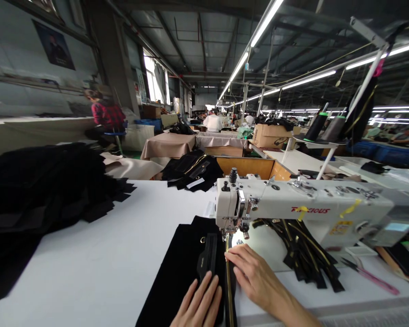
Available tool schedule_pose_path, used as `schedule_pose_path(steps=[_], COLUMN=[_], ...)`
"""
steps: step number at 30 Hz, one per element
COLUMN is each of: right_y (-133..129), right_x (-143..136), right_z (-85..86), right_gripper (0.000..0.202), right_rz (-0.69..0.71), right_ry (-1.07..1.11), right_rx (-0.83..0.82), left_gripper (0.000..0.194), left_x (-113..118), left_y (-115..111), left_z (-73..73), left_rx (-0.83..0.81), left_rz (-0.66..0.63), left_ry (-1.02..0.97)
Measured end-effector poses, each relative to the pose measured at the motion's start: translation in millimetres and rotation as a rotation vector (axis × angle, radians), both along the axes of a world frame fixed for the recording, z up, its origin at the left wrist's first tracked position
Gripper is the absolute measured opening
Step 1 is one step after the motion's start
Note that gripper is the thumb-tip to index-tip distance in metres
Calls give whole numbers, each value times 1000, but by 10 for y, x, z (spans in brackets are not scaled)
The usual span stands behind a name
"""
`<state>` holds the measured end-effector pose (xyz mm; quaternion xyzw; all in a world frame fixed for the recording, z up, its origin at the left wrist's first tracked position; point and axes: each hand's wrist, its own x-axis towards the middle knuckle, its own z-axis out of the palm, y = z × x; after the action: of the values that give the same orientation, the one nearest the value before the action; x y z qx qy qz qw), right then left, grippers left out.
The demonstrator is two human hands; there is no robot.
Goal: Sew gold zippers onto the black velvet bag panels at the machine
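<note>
A black fabric panel [170, 268] with a dark zipped strip and a small gold ring lies on the white table, its upper right edge by the needle area of the sewing machine [276, 200]. My left hand [201, 302] rests on the panel's lower part, fingers spread and flat. Along the panel's right edge runs a black zipper tape with gold teeth [229, 290]. My right hand [255, 279] is at this tape just below the presser foot, fingers bent, fingertips pressed on the tape.
Dark fabric pieces [44, 195] are piled at the left, and more black panels [194, 168] lie behind. Zipper strips [303, 254] and pink-handled scissors [371, 274] lie at the right. Thread cones [316, 125] stand behind the machine. A person in red plaid [107, 116] sits far left.
</note>
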<state>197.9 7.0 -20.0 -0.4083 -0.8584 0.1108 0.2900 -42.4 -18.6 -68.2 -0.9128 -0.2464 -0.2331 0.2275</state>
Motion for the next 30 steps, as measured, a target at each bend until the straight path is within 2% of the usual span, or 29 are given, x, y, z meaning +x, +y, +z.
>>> schedule_pose_path(steps=[2,4,7,9,11,15,18,22,25,30], right_y=[-7,-10,-2,11,21,-48,-224,-497,-607,-615], right_x=[3,8,16,16,8,-22,-32,-3,32,35], right_z=[-10,-21,-38,-39,-26,20,7,-100,-153,-117], right_gripper=[45,44,41,40,41,44,46,42,33,28], right_rz=[1,3,6,10,10,-10,21,96,118,122], right_ry=[4,12,15,17,19,15,-9,-66,-97,-97], right_rx=[-1,-4,-10,-4,3,13,49,244,342,309], left_gripper=[42,39,39,39,36,33,36,53,62,46], left_x=[-36,-111,-239,-272,-241,-98,-55,-61,-45,-48], left_y=[42,77,73,51,43,67,53,-16,-45,-9], left_z=[51,143,342,432,433,302,282,309,260,109], left_rx=[-48,-220,-625,-748,-725,-452,-375,-366,-337,-286], left_rz=[-58,-76,68,116,46,-131,-108,-87,-59,-36], left_ry=[-120,-260,-444,-525,-528,-431,-354,-307,-278,-247])
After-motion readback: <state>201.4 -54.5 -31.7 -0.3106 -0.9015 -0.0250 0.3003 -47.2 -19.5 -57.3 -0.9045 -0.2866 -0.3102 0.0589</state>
